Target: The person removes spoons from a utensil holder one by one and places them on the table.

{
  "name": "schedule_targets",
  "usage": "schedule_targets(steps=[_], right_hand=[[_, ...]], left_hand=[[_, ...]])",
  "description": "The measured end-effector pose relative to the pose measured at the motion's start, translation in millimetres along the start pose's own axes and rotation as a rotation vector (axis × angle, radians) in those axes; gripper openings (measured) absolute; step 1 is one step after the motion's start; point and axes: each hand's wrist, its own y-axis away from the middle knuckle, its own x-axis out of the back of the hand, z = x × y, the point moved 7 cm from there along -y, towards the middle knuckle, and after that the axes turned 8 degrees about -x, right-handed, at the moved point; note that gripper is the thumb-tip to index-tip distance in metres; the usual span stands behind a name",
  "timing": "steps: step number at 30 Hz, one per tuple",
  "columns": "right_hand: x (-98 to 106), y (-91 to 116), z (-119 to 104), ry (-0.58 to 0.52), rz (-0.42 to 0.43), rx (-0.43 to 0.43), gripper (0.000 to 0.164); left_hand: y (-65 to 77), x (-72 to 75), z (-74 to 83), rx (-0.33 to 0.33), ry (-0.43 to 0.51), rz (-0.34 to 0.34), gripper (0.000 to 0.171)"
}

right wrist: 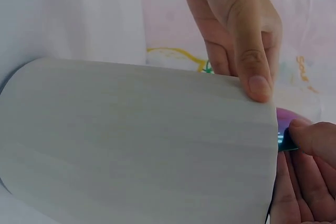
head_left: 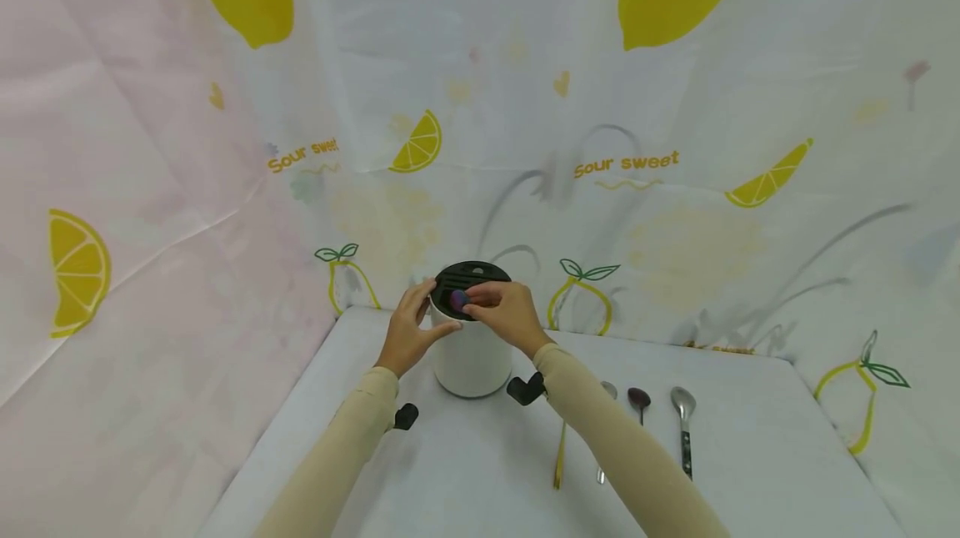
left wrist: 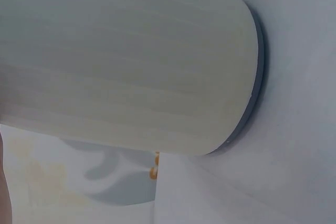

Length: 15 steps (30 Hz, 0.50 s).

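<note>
A white cylindrical utensil holder [head_left: 472, 359] with a black slotted top [head_left: 477, 271] stands upright on the table. My left hand [head_left: 411, 329] holds its upper left side, the thumb [right wrist: 257, 77] against the wall near the rim in the right wrist view. Between thumb and fingers my right hand [head_left: 510, 313] pinches a shiny purple-blue spoon [head_left: 459, 299] by its bowl, right over the front of the black top. The spoon's handle is hidden. In the left wrist view, the holder's wall [left wrist: 136, 72] runs down to a dark base ring [left wrist: 257, 82].
Right of the holder lie a gold handle [head_left: 559, 459], a silver spoon [head_left: 609, 389], a dark spoon [head_left: 639, 398] and a silver spoon with a black handle [head_left: 683, 404]. The right sleeve [head_left: 615, 438] crosses over some of these. A lemon-print cloth [head_left: 510, 213] hangs behind the white table [head_left: 465, 471].
</note>
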Motion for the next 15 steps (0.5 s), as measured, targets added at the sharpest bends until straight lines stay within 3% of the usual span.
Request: schedule_targets(steps=[15], right_hand=[[3.3,-1.0,-1.4,0.022,0.043,-0.037,0.016]], left_hand=[[-0.6,0.9,-2.6,0.012,0.006,0.0,0.087]])
